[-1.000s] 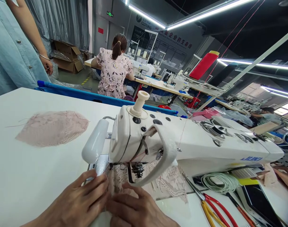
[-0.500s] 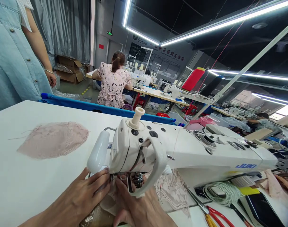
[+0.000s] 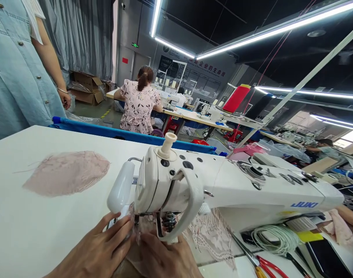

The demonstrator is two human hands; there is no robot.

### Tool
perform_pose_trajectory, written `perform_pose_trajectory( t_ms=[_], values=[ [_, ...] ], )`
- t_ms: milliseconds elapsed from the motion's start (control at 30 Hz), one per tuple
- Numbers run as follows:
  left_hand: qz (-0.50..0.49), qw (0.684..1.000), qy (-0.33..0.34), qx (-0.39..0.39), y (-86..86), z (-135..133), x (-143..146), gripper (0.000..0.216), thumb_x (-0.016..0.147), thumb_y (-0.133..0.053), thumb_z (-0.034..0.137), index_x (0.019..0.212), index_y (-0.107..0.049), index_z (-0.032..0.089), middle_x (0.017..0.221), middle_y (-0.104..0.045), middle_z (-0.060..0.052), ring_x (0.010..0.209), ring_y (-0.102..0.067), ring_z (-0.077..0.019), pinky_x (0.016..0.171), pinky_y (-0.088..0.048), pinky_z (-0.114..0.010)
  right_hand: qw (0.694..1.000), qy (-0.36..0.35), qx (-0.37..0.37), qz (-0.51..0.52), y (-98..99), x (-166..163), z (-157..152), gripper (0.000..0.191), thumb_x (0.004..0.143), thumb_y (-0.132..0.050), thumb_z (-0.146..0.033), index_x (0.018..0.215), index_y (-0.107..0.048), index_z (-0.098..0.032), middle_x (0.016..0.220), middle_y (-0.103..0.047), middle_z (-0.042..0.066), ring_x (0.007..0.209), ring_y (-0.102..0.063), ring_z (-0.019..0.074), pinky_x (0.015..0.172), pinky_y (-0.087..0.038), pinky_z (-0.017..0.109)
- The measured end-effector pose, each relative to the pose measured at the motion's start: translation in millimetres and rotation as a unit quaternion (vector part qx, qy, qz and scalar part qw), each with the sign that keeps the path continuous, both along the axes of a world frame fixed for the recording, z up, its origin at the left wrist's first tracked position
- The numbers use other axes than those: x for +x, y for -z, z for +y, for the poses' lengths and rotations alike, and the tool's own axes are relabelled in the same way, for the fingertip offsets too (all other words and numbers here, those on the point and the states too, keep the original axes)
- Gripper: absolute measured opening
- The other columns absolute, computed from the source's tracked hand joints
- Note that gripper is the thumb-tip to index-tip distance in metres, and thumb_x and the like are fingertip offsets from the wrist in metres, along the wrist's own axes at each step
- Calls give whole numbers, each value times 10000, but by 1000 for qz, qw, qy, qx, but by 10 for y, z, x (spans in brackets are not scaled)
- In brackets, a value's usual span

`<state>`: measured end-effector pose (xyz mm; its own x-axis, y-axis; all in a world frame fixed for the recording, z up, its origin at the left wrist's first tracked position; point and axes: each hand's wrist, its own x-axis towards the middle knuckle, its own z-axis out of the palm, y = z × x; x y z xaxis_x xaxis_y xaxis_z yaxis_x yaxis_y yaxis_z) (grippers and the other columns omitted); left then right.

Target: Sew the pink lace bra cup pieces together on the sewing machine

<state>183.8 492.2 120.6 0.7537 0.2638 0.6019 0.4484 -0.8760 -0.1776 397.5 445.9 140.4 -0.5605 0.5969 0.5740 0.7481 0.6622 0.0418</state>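
A white sewing machine stands on the white table in front of me. Pink lace fabric lies under its presser foot. My left hand rests flat on the fabric just left of the needle, fingers stretched toward it. My right hand presses on the fabric right below the presser foot, fingers bent and together. A stack of pink lace pieces lies on the table to the left.
Red-handled scissors and a coil of white cord lie at the right under the machine arm. A person in a light blue dress stands at the far left. A seated person works at a far table.
The view rose between the first and second frame and has barely shifted since. Both hands stay at the presser foot; the fabric under them has shifted slightly.
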Motion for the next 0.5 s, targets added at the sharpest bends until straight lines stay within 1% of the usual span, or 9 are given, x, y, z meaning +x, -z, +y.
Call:
perform_pose_trajectory(
  t_ms=[67, 133, 200, 300, 400, 500],
  values=[
    [-8, 1000, -1, 0, 16, -10, 6, 207, 965, -486, 202, 1096, -643, 175, 1167, -657, -91, 1209, -502, -209, 1167, -170, -441, 1000, -5, 7, 3, -27, 23, 29, 373, 987, -419, -469, 976, -659, -184, 908, -731, 91, 642, -647, 191, 697, -519, 342],
    [-28, 1000, 5, 4, 27, -20, 16, 214, 971, -465, 188, 1067, -655, 165, 1123, -671, -97, 1180, -520, -208, 1164, -178, -438, 1000, -5, 22, 14, -62, 57, 38, 515, 975, -349, -588, 1025, -653, -175, 938, -727, 108, 745, -659, 220, 740, -511, 365],
    [-43, 999, 10, 15, 10, -33, 27, 221, 975, -459, 179, 1032, -671, 159, 1060, -692, -82, 1137, -539, -193, 1171, -161, -418, 999, -1, 40, 27, -95, 85, 28, 576, 953, -325, -648, 1036, -648, -178, 935, -727, 103, 834, -657, 238, 794, -495, 385],
    [-54, 998, 14, 33, -99, -51, 42, 302, 988, -399, 147, 969, -699, 175, 970, -716, -45, 1052, -570, -157, 1184, -122, -369, 999, 19, 41, 21, -135, 90, 10, 668, 897, -343, -731, 1064, -637, -155, 872, -724, 111, 876, -643, 263, 799, -487, 410],
    [-59, 997, 34, 39, -254, -60, 65, 382, 970, -342, 85, 953, -709, 190, 958, -725, -30, 1034, -582, -146, 1177, -136, -350, 999, 32, 29, 7, -192, 55, 15, 671, 901, -392, -704, 1120, -613, -110, 802, -715, 120, 850, -636, 268, 830, -477, 424],
    [-56, 996, 49, 49, -327, -76, 113, 387, 947, -342, 57, 947, -704, 196, 988, -728, -22, 1087, -565, -156, 1161, -175, -375, 1000, 14, 23, 2, -295, 34, 5, 541, 954, -425, -588, 1058, -623, -96, 794, -707, 117, 756, -627, 237, 797, -478, 403]
  ],
)
